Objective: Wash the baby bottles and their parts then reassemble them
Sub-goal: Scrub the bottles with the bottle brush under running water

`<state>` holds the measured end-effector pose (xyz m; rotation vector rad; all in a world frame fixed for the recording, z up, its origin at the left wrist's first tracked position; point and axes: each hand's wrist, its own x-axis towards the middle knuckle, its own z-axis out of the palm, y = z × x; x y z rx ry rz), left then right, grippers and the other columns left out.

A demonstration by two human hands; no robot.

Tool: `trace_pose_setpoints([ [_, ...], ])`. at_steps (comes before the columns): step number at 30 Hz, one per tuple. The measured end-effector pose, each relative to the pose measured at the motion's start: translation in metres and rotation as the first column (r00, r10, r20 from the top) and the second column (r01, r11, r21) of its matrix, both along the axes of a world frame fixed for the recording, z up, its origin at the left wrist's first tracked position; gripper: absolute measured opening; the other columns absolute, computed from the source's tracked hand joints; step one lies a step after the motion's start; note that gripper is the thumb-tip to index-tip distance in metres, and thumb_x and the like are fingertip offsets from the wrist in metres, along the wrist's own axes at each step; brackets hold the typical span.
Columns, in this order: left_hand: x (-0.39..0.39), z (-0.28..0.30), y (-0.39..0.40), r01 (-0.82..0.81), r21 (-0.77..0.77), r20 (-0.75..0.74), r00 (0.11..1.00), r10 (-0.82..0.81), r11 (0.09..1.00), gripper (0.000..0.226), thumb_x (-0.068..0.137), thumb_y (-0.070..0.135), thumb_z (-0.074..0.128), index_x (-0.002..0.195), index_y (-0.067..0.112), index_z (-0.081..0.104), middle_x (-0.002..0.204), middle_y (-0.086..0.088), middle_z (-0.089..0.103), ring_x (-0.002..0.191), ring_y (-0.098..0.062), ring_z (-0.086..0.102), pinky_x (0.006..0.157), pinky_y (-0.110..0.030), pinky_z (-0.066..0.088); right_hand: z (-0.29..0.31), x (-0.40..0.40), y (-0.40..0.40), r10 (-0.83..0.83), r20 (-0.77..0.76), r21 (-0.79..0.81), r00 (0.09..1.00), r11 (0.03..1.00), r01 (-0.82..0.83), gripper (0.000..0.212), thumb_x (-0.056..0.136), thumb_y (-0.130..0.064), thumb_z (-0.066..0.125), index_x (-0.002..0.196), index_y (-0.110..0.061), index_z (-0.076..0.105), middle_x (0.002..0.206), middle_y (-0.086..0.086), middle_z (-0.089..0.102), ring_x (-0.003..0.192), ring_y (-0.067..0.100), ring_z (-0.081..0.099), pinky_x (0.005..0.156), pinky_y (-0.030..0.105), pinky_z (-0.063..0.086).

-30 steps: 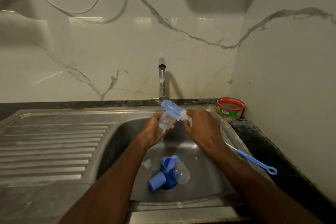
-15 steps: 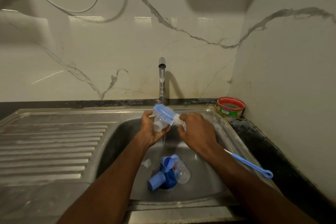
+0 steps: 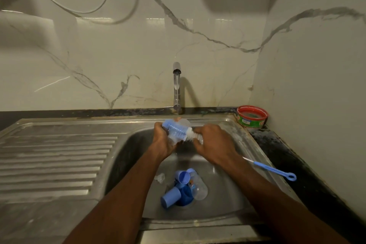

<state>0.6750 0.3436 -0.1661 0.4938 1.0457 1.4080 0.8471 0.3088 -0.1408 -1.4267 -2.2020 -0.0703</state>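
Observation:
My left hand [image 3: 163,140] grips a clear baby bottle [image 3: 185,124] under the tap's thin stream. My right hand [image 3: 214,145] holds a blue and white bottle brush [image 3: 177,130], whose bristle head lies across the bottle and my left fingers. The brush's blue handle [image 3: 274,170] sticks out past my right wrist over the sink's right rim. In the bottom of the sink [image 3: 223,200] lie blue caps [image 3: 171,196], a second clear bottle [image 3: 200,189] and a small clear teat [image 3: 160,177].
The tap [image 3: 176,87] stands at the back of the sink with water running. A ridged steel draining board [image 3: 53,160] spreads to the left. A red and green tub [image 3: 252,116] sits in the back right corner on the dark counter.
Both hands have shifted left and slightly away from me. The brush head has slid leftward across the bottle, and the bottle now sits right under the water stream.

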Motion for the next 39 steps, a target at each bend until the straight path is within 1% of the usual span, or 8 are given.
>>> trace_pose_setpoints([
  [6,0.005,0.002,-0.003,0.045,0.066,-0.014,0.999,-0.044,0.997,0.04,0.107,0.035,0.036,0.108,0.005,0.062,0.102,-0.021,0.071,0.096,-0.03,0.066,0.095,-0.041,0.052,0.005,0.005,0.006,-0.096,-0.102,0.024,0.99,0.995,0.099,0.032,0.092,-0.034,0.064,0.123,-0.028,0.068,0.098,-0.005,0.071,0.077,0.01,0.06,0.067,0.027,0.049],
  [9,0.004,0.001,-0.006,0.03,0.082,0.017,0.999,-0.032,0.996,0.032,0.105,0.032,0.045,0.116,0.005,0.058,0.108,-0.019,0.067,0.096,-0.028,0.067,0.086,-0.038,0.054,-0.001,0.001,-0.003,0.023,-0.043,0.02,0.999,1.0,-0.022,0.035,0.093,-0.036,0.063,0.127,-0.029,0.066,0.104,-0.003,0.068,0.081,0.009,0.054,0.07,0.026,0.046],
  [15,0.009,0.008,-0.009,0.143,0.114,0.019,0.989,-0.146,0.983,0.036,0.103,0.023,0.051,0.129,-0.002,0.056,0.116,-0.024,0.071,0.107,-0.031,0.069,0.092,-0.039,0.057,0.012,0.013,0.007,-0.183,-0.085,0.077,0.979,0.979,0.189,0.029,0.094,-0.036,0.06,0.121,-0.028,0.066,0.103,-0.003,0.069,0.085,0.016,0.066,0.07,0.031,0.053],
  [18,0.009,0.006,-0.006,0.021,0.134,0.053,0.998,-0.028,0.991,0.047,0.102,0.035,0.05,0.135,0.001,0.054,0.114,-0.021,0.069,0.1,-0.03,0.067,0.088,-0.039,0.054,0.008,0.01,-0.001,-0.094,-0.135,0.053,0.986,0.993,0.102,0.029,0.093,-0.036,0.063,0.122,-0.029,0.067,0.102,-0.006,0.07,0.081,0.009,0.061,0.07,0.025,0.051],
  [22,-0.002,0.002,-0.003,-0.052,0.039,0.164,0.985,0.045,0.998,0.063,0.103,0.051,0.039,0.147,0.007,0.045,0.135,-0.015,0.057,0.126,-0.032,0.056,0.101,-0.047,0.046,0.001,-0.004,-0.012,0.076,-0.054,0.039,0.996,0.996,-0.074,0.035,0.093,-0.038,0.062,0.127,-0.03,0.065,0.108,-0.005,0.067,0.084,0.008,0.052,0.07,0.023,0.038],
  [28,-0.002,0.006,-0.01,0.081,0.057,0.207,0.974,-0.092,0.995,0.061,0.104,0.05,0.028,0.13,0.006,0.06,0.12,-0.029,0.067,0.111,-0.046,0.065,0.09,-0.055,0.055,0.013,0.005,0.004,-0.172,-0.089,0.06,0.981,0.982,0.178,0.028,0.093,-0.035,0.061,0.119,-0.026,0.067,0.103,-0.002,0.07,0.085,0.017,0.065,0.068,0.028,0.047],
  [34,0.0,-0.002,-0.009,0.075,0.007,0.222,0.972,-0.075,0.997,0.06,0.103,0.053,0.036,0.133,0.003,0.05,0.118,-0.027,0.061,0.102,-0.038,0.062,0.079,-0.045,0.051,0.001,0.001,-0.008,0.049,-0.01,-0.047,0.999,0.998,-0.05,0.036,0.092,-0.042,0.063,0.126,-0.031,0.066,0.108,-0.004,0.069,0.085,0.011,0.058,0.071,0.028,0.046],
  [39,-0.001,0.006,-0.008,0.13,0.042,0.256,0.957,-0.136,0.991,0.052,0.103,0.036,0.038,0.137,-0.002,0.049,0.125,-0.032,0.061,0.11,-0.042,0.063,0.085,-0.048,0.06,0.01,0.01,0.007,-0.2,-0.082,0.001,0.976,0.98,0.2,0.022,0.093,-0.034,0.062,0.111,-0.025,0.069,0.095,-0.003,0.07,0.08,0.016,0.064,0.065,0.028,0.042],
])
